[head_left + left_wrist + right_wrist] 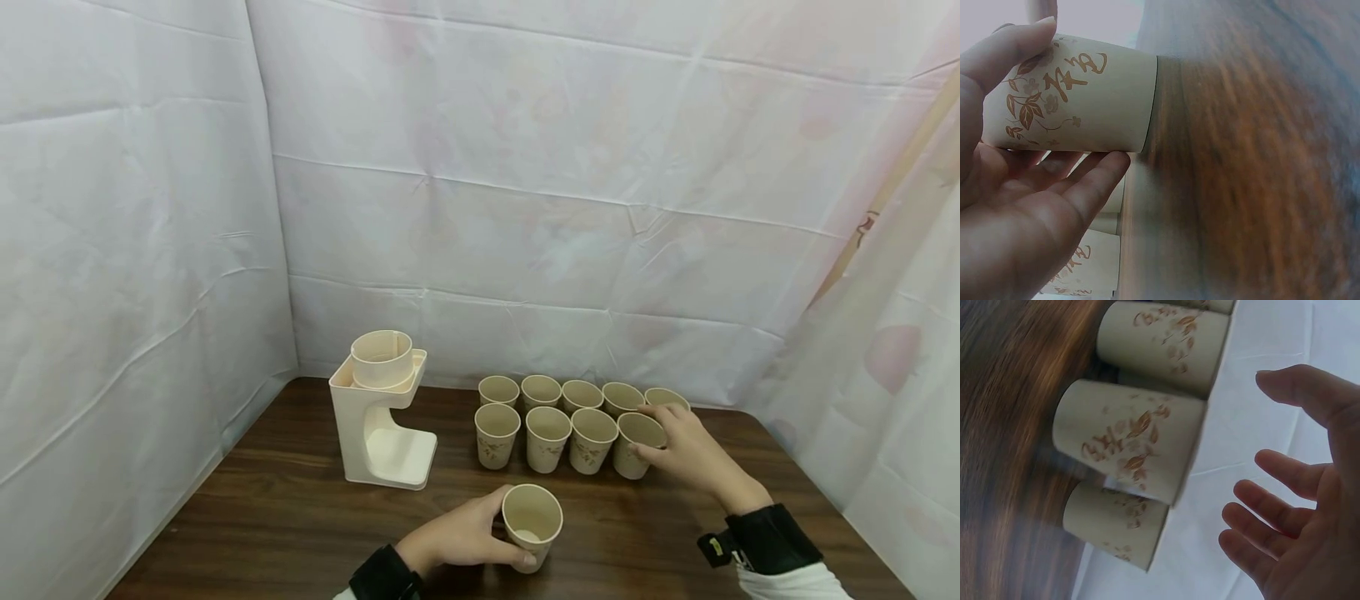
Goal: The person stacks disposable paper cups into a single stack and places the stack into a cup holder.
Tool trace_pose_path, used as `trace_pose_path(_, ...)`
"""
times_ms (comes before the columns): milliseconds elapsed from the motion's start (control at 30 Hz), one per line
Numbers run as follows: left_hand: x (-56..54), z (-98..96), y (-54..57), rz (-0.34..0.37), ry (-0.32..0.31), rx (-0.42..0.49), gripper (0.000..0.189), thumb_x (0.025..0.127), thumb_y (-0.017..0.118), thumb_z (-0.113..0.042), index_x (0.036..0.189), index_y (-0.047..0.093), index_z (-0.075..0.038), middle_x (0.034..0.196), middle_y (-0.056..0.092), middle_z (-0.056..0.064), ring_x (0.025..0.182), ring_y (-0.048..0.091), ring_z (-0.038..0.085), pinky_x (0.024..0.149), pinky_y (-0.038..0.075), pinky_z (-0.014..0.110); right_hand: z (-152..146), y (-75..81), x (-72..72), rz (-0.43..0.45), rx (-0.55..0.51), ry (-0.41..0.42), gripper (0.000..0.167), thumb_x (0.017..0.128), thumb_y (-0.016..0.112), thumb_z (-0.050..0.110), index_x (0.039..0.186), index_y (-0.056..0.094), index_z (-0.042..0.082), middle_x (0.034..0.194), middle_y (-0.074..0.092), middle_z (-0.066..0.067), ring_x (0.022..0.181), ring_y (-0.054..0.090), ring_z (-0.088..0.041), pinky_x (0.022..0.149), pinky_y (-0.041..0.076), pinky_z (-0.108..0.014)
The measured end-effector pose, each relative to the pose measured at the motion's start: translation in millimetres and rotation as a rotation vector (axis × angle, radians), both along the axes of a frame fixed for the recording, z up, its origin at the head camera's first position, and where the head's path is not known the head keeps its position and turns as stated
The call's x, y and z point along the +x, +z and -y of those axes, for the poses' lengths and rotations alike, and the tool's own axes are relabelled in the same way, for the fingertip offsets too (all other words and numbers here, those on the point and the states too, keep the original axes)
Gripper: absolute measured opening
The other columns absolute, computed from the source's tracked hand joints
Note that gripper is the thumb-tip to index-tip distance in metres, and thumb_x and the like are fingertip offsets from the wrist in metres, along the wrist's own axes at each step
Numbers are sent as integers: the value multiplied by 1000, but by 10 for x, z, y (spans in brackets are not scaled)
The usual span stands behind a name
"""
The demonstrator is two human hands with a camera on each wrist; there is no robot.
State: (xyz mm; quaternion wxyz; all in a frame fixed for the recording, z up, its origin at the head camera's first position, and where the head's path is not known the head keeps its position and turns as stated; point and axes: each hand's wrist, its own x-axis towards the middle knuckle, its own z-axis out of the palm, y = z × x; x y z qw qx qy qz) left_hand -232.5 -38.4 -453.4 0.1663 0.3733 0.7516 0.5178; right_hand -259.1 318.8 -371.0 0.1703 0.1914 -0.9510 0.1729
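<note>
1. Held cup (532,518): paper, upright or nearly so, mouth up, lower centre of head view. Couldn't tell if base touched wood.
2. Left hand (471,530): curled partway around that cup from its left, thumb on one side, fingers on the other.
3. Right hand (688,452): at right end of the front row, fingers spread and loosely bent, nothing in grasp; right wrist view showed a gap between fingertips and cups.
4. Right-end cup (634,433): nearest thing to right hand, centre right of head view, upright.
5. Room: table (247,508) showed bare wood around the held cup, wide toward lower left and lower right. Side edges slanted out to the bottom corners; far edge ran along the curtain (525,225).
6. In the way: front row (547,440) of four cups stood just beyond the held cup, close side by side; back row (542,390) of five right behind it. Couldn't tell whether neighbours touched.
7. White stand (356,433): left of the rows, with a round tube (382,360) on top and open space under its overhang.
8. Black wristbands (774,538) on both wrists; pale pole (903,171), upper right.
</note>
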Motion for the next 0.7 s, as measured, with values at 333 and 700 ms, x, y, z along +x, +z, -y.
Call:
trace_pose_path(333, -2, -7, -3, -27, 2, -8, 63, 84, 83, -26, 137, 50, -21, 122, 63, -5, 116, 57, 11, 99, 42, 27, -87, -11, -121, 67, 18, -48, 70, 83, 82, 37, 128, 57, -11, 124, 54, -35, 115, 48, -59, 89, 42, -67)
trace_pose_path(700, -1, 3, -10, -36, 11, -21, 64, 84, 83, -28, 138, 50, -23, 122, 64, -7, 116, 57, 10, 98, 43, 28, -136, -74, -183, 169, -13, -41, 80, 84, 80, 45, 135, 52, -10, 130, 48, -39, 120, 43, -60, 88, 43, -67)
